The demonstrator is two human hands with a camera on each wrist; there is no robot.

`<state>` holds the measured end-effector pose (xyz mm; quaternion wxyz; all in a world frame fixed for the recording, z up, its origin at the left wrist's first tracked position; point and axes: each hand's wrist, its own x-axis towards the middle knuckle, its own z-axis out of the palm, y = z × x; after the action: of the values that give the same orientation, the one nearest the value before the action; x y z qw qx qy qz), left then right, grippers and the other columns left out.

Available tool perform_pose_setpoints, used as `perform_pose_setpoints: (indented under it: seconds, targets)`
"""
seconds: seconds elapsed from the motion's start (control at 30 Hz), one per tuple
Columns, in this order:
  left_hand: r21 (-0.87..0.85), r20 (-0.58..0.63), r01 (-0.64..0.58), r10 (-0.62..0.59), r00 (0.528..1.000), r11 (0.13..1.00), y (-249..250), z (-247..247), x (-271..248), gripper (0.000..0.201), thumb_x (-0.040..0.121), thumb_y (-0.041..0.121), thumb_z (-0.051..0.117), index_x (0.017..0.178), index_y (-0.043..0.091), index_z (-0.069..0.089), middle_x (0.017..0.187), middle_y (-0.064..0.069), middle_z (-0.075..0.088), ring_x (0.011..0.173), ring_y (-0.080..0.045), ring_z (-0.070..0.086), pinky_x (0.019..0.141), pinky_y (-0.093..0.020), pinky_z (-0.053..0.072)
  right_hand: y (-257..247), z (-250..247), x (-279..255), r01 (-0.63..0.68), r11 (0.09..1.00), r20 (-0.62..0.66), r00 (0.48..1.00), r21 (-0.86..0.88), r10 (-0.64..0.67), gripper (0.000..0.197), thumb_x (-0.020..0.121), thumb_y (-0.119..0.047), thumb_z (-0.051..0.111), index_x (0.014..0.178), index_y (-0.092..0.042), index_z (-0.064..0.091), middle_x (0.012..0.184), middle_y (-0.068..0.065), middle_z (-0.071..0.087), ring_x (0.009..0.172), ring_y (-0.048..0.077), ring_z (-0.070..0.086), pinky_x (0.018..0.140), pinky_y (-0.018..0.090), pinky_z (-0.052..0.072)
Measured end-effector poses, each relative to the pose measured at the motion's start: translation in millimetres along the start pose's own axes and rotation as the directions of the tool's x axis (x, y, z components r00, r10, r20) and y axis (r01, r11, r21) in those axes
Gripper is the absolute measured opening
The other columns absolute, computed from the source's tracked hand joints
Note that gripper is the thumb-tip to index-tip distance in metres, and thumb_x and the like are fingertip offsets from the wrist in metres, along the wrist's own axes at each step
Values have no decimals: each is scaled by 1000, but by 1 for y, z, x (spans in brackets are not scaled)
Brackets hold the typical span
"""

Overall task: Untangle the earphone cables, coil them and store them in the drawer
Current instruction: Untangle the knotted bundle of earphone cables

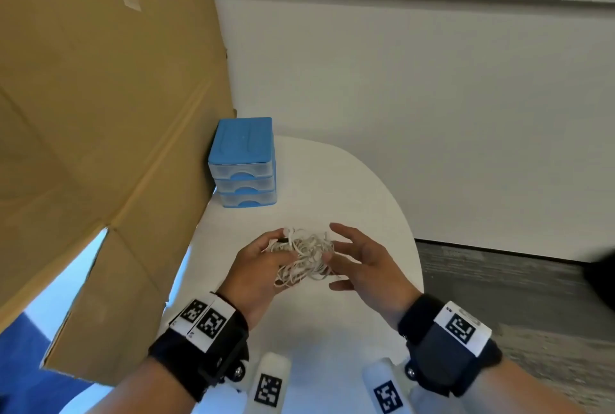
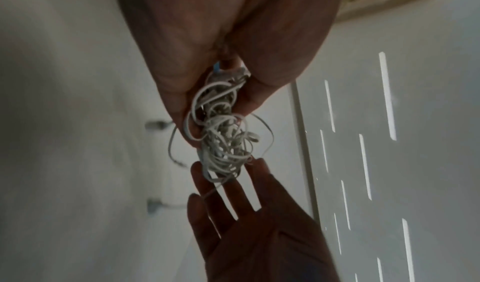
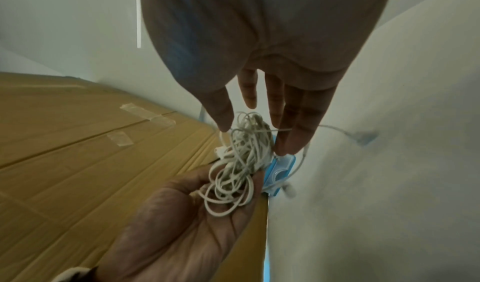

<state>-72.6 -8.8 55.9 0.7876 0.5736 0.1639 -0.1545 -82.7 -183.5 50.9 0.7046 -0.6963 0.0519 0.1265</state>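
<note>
A tall cardboard box (image 1: 100, 114), matte brown with strips of tape, stood at the left against the white round-edged counter (image 1: 349, 180). At the counter's far side, touching the box, sat a small blue plastic drawer unit (image 1: 244, 162) with three translucent drawers, all closed. Above the counter's middle the left hand (image 1: 258, 267) held the earphone cables (image 1: 307, 257), its fingers curled round one side of the bundle. The right hand (image 1: 362, 264) was spread wide with straight fingers, its fingertips (image 3: 293, 140) just touching the bundle's other side and gripping nothing. The cables were thin, white, smooth cords knotted into a loose ball, with loops and an earbud end sticking out. They looked very light and limp, likely to slip and to tighten if tugged hard, so the best hold would probably be a free end or plug, drawn out gently while the other hand steadied the clump.
</note>
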Motion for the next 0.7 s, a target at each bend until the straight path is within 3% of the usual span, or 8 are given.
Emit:
perform_pose_setpoints:
  seconds: [0.07, 0.17, 0.23, 0.3, 0.37, 0.47, 0.6, 0.7]
  targets:
    - [-69, 9, 16, -16, 1000, 997, -3, -5, -5, 39, 85, -14, 53, 113, 10, 66, 107, -23, 71, 91, -36, 67, 85, -42, 51, 0, 2, 2, -31, 999, 20, 999, -40, 32, 46, 88, -20, 72, 130, -26, 54, 115, 6, 69, 83, 15, 69, 79, 39, 58]
    - [-161, 40, 45, -39, 998, 986, -7, -2, -8, 43, 84, -16, 50, 113, 11, 65, 109, -24, 70, 97, -37, 66, 84, -42, 52, 5, 2, -2, -100, 992, 140, 984, -72, 110, 49, 79, -37, 79, 122, -26, 58, 108, 6, 74, 95, 22, 71, 85, 39, 53]
    - [-190, 58, 55, -44, 997, 980, -11, -1, -9, 39, 84, -15, 51, 108, 11, 67, 110, -24, 70, 95, -36, 66, 80, -39, 53, 11, 2, -9, -98, 991, 164, 980, -95, 112, 43, 80, -36, 78, 118, -22, 63, 106, 5, 75, 100, 23, 71, 85, 33, 49]
    - [-148, 123, 81, -63, 990, 986, -19, -2, -14, 31, 89, -3, 56, 116, 11, 65, 116, -20, 69, 99, -34, 66, 84, -41, 54, 16, 0, -19, -66, 997, 95, 993, -51, 71, 27, 88, -27, 71, 112, -15, 68, 102, 9, 76, 92, 23, 72, 81, 31, 47]
    - [-4, 206, 116, -113, 972, 993, -27, -3, -21, 37, 87, 23, 65, 123, 13, 62, 120, -16, 68, 103, -30, 66, 90, -46, 53, 22, -5, -33, -32, 999, 38, 999, -4, 32, 17, 93, -18, 65, 106, -10, 70, 97, 15, 75, 83, 22, 70, 78, 35, 49]
    - [170, 251, 164, -204, 946, 972, -34, 3, -30, 50, 77, 42, 71, 118, 14, 65, 113, -13, 71, 97, -26, 68, 81, -44, 57, 27, -15, -57, -9, 1000, 72, 997, 26, 7, 17, 95, -16, 63, 107, -6, 68, 97, 23, 73, 81, 29, 67, 79, 44, 52]
    - [172, 239, 171, -209, 948, 970, -36, 9, -35, 48, 76, 32, 74, 117, 8, 66, 110, -16, 72, 91, -28, 70, 70, -35, 55, 26, -22, -75, -50, 984, 65, 997, 169, 39, 35, 82, -17, 67, 115, -7, 60, 93, 19, 74, 76, 30, 67, 72, 33, 58]
    - [66, 201, 153, -164, 966, 986, -34, 8, -36, 44, 77, 14, 74, 117, 0, 63, 114, -21, 70, 95, -32, 68, 80, -44, 58, 30, -23, -80, -91, 938, 23, 996, 334, 88, 50, 73, -9, 72, 119, -4, 52, 98, 27, 71, 67, 30, 66, 66, 33, 58]
